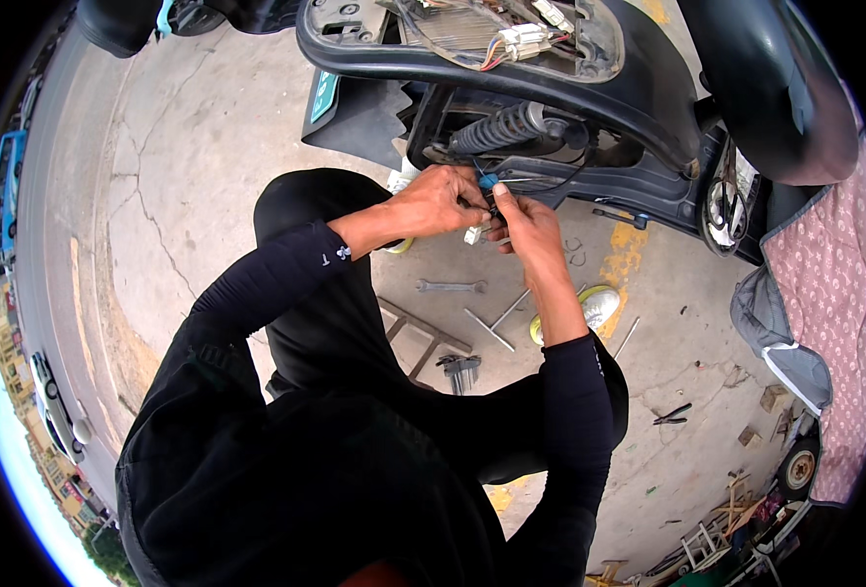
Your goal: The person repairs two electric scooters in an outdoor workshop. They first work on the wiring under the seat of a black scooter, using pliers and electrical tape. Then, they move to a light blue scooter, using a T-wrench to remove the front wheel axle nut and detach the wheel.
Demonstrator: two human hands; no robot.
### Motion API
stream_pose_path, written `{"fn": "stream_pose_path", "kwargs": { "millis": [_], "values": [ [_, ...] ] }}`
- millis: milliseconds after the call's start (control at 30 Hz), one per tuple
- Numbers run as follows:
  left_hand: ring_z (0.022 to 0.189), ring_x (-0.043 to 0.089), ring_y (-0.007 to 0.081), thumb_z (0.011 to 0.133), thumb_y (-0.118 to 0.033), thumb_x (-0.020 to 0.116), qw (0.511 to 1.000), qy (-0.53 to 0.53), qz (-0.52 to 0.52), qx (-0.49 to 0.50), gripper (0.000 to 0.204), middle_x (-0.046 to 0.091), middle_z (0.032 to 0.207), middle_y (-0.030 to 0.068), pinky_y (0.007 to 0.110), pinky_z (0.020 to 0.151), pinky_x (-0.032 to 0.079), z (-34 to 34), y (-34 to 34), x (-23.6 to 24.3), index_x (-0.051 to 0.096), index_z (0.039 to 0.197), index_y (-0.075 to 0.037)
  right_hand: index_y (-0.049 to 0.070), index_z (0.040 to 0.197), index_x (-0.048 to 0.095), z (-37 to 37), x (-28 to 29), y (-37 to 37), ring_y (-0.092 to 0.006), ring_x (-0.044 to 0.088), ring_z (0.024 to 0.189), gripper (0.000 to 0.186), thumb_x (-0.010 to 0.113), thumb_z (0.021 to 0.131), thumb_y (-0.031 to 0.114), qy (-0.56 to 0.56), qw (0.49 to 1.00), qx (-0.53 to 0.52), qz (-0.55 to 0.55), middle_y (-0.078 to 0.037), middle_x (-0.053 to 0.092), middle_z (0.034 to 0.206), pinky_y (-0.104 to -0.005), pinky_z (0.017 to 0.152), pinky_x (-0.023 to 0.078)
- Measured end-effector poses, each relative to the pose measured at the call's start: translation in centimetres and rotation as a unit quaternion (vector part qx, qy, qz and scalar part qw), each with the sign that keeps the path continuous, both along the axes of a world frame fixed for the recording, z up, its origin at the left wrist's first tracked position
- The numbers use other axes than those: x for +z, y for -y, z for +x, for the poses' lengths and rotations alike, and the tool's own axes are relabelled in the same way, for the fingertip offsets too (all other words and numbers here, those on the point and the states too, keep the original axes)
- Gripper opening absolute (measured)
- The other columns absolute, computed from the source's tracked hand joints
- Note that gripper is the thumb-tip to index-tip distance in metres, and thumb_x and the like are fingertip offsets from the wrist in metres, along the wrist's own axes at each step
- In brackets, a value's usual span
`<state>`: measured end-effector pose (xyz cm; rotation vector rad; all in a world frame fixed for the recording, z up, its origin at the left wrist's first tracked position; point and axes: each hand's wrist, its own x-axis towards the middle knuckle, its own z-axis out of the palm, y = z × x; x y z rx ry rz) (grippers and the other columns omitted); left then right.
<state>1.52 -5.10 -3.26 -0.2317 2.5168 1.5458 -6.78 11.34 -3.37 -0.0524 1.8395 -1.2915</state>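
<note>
In the head view, my left hand is closed at the underside of a black scooter body, its fingertips on something small and dark that I cannot make out. Facing it, my right hand pinches a small blue part, thumb on top, with a thin metal piece beside it. A white connector hangs just below my fingers. A coiled spring shock lies above them, and loose wires with white connectors sit on the top of the body.
On the concrete ground lie a wrench, a T-handle tool, a metal stand, sockets and pliers. A pink padded cover and a wheel are at right, a road with vehicles at left.
</note>
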Motion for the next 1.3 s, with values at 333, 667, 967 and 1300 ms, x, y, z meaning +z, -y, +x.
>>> {"fn": "stream_pose_path", "kwargs": {
  "millis": [333,667,967,1300],
  "values": [
    [0.078,0.064,0.0258,0.075,-0.016,0.077,0.995,-0.069,-0.065,0.001,0.018,0.064,0.081,0.0087,0.037,0.07,0.05,0.6,0.1,-0.7,0.077,0.088,-0.004,-0.002,0.077,0.067,0.3,-1.9,-0.2,-0.0089,0.053,0.053,0.037,0.064,0.095,0.03,-0.059,0.995,0.067,-0.042,-0.002,0.059,0.06,-0.0262,0.049,0.042],
    [0.091,0.06,0.0221,0.073,-0.018,0.077,0.965,-0.174,-0.195,-0.008,0.013,0.062,0.087,0.0029,0.037,0.082,0.042,0.6,-0.5,-0.2,0.074,0.083,-0.009,-0.003,0.084,0.069,-0.2,-0.6,-0.7,-0.0088,0.057,0.059,0.029,0.065,0.095,0.024,-0.03,0.998,0.033,-0.033,-0.003,0.065,0.069,-0.0256,0.055,0.046],
    [0.084,0.054,0.0185,0.066,-0.019,0.078,0.897,-0.279,-0.335,-0.075,0.014,0.052,0.081,0.0008,0.036,0.075,0.037,0.6,-0.3,1.0,0.068,0.073,-0.012,0.0,0.091,0.071,-0.3,-1.3,-1.2,-0.0106,0.066,0.068,0.021,0.063,0.095,0.019,0.014,0.997,0.051,-0.056,-0.005,0.072,0.081,-0.0241,0.058,0.046],
    [0.085,0.06,0.0229,0.072,-0.014,0.077,0.964,-0.201,-0.175,0.014,0.014,0.059,0.083,0.0052,0.036,0.079,0.045,0.7,-0.6,0.1,0.075,0.083,-0.006,0.002,0.11,0.063,-1.4,2.8,-1.3,-0.0171,0.071,0.087,0.047,0.054,0.099,0.047,0.143,0.989,0.008,-0.038,-0.011,0.073,0.098,-0.027,0.065,0.049]
  ]
}}
